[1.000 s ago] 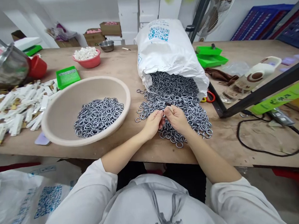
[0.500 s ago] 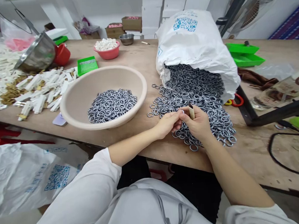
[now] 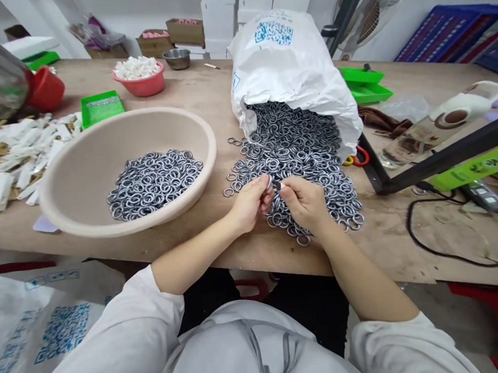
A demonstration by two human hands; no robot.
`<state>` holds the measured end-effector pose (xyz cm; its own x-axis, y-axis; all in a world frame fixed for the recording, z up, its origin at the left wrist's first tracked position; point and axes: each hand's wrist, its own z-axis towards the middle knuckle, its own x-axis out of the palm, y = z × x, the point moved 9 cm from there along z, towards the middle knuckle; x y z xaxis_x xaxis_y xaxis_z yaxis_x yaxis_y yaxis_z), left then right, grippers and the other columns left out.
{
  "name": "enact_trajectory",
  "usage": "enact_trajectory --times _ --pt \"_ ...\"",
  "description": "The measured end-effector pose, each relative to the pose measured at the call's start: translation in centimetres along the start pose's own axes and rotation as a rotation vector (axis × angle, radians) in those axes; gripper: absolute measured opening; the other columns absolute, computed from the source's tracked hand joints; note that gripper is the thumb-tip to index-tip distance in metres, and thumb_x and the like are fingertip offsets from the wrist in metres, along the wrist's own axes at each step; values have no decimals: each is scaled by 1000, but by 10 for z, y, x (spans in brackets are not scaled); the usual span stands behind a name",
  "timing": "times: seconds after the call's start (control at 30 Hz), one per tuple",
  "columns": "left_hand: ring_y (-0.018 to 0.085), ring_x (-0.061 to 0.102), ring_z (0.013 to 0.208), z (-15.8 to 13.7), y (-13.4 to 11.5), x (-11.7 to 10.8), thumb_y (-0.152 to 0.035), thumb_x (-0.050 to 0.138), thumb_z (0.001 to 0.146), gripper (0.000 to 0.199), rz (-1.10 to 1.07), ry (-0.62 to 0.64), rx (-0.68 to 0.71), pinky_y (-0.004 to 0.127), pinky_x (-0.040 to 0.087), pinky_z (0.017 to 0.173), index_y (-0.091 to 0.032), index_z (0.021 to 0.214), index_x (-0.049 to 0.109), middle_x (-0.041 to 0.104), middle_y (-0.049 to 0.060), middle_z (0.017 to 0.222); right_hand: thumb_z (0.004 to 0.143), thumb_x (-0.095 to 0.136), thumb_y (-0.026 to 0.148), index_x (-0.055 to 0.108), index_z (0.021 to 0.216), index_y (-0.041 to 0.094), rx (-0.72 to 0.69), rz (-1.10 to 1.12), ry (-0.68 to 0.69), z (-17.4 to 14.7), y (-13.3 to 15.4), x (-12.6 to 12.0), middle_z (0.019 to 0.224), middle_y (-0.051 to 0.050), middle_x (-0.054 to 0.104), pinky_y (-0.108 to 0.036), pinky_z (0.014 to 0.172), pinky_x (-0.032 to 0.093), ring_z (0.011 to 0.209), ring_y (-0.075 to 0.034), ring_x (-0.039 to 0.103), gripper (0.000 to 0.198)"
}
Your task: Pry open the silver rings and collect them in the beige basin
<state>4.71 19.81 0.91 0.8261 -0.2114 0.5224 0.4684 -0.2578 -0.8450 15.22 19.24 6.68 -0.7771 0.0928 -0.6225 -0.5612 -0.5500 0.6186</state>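
Observation:
My left hand pinches a grey ring between thumb and fingers, above a pile of loose rings. Close beside it, my right hand is closed around a small tool, whose dark tip points toward the ring; the rest of it is hidden in the fist. The pile spills from the mouth of a white sack lying on its side. To the left of my hands stands a large beige basin with many similar rings in its bottom.
White plastic pieces lie heaped at the left near a red cup. Further back are a green tray, a red bowl and a metal bowl. At right, a dark metal frame and a cable occupy the table.
The view has turned to the right. My right hand has rotated the tool from upright to pointing at the ring, and my hands are slightly further apart.

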Motion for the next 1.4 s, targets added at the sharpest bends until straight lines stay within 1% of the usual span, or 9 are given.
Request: enact_trajectory --times 0.3,0.53,0.6,0.7,0.83,0.97,1.13,1.27,1.4 --pt "4 30 38 -6 5 0 -57 64 86 45 -47 -76 -81 16 24 39 -20 73 43 36 -9 50 98 34 64 60 72 23 -81 -194 51 -1 11 11 67 -4 63 -30 62 33 63 -16 54 55" --pt "4 28 38 -8 7 17 -50 61 91 43 -94 104 -118 17 31 39 -19 68 43 34 -9 50 100 37 59 61 78 22 260 -213 -153 8 -42 -23 60 -1 56 -30 61 32 58 -17 50 50" --pt "4 33 40 -4 3 8 -48 63 91 40 -111 32 -89 17 34 40 -18 70 48 39 -8 52 98 43 60 66 86 21 343 -330 -156 13 -55 -28 67 -4 64 -30 62 33 64 -20 55 46" --pt "4 42 42 4 -3 -13 -42 68 89 28 -99 -107 -50 17 43 45 -16 84 60 48 -7 56 87 62 60 71 98 21 454 -539 -25 22 -71 -22 85 -10 74 -31 66 35 77 -26 62 42" --pt "6 58 53 10 -4 -27 -23 63 91 12 -135 -206 -66 18 53 57 -17 101 64 63 -3 67 87 68 45 74 92 21 476 -637 123 32 -80 -12 90 -12 75 -32 68 36 81 -27 63 25" --pt "8 64 61 11 3 -29 -13 52 93 13 -216 -272 -143 21 56 64 -12 89 64 69 3 75 91 62 38 74 90 21 438 -582 59 34 -76 -22 87 -9 74 -32 67 36 78 -24 61 21" --pt "4 52 48 10 11 -26 -23 52 96 24 -245 -245 -261 14 41 45 -11 78 61 59 0 65 81 74 39 76 91 21 434 -633 112 25 -80 -23 92 -10 74 -31 65 35 77 -24 60 21" --pt "1 34 40 10 7 -25 -25 64 89 14 -109 -182 -204 14 16 35 -13 82 61 49 -6 62 79 73 35 73 79 19 440 -376 22 22 -85 -26 68 -2 64 -30 61 31 65 -17 52 17" --pt "2 34 45 10 -3 -24 -27 74 82 17 138 -198 15 16 23 39 -15 87 62 59 -3 71 76 73 53 67 76 18 399 248 -64 21 -72 -8 63 2 56 -28 58 33 59 -12 45 36"
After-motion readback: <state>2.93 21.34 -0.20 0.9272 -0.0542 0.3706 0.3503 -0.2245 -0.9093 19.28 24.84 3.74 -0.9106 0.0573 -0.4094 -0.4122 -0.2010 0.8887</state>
